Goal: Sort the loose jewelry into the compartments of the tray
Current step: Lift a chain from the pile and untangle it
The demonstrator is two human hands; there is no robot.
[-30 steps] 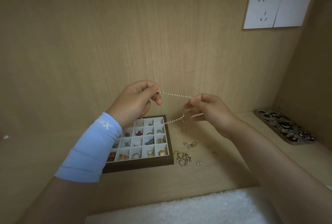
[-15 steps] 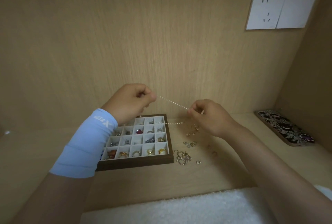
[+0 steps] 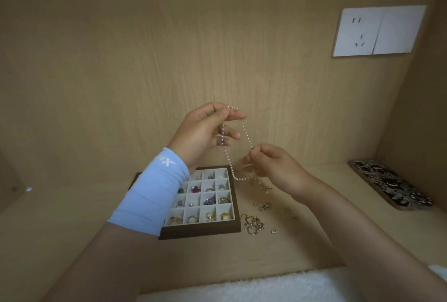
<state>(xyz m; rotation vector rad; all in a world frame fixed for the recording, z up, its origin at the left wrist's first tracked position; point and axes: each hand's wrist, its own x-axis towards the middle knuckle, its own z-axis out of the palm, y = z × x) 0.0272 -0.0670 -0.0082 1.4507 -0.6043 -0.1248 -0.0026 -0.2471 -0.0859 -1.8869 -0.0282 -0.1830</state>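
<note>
A thin pearl chain hangs in a loop between both hands, above the shelf. My left hand, with a light blue wrist sleeve, pinches its upper end between thumb and fingers. My right hand pinches the other end lower and to the right; small gold charms dangle below it. Under the hands sits a brown jewelry tray with white compartments holding rings and small coloured pieces. Loose gold jewelry lies on the shelf just right of the tray.
A patterned flat case lies at the right end of the wooden shelf. A white wall socket sits on the back panel at upper right. White fluffy fabric runs along the bottom edge.
My left hand has risen and my right hand has come closer under it, so the chain went from a nearly level stretch to a hanging loop.
</note>
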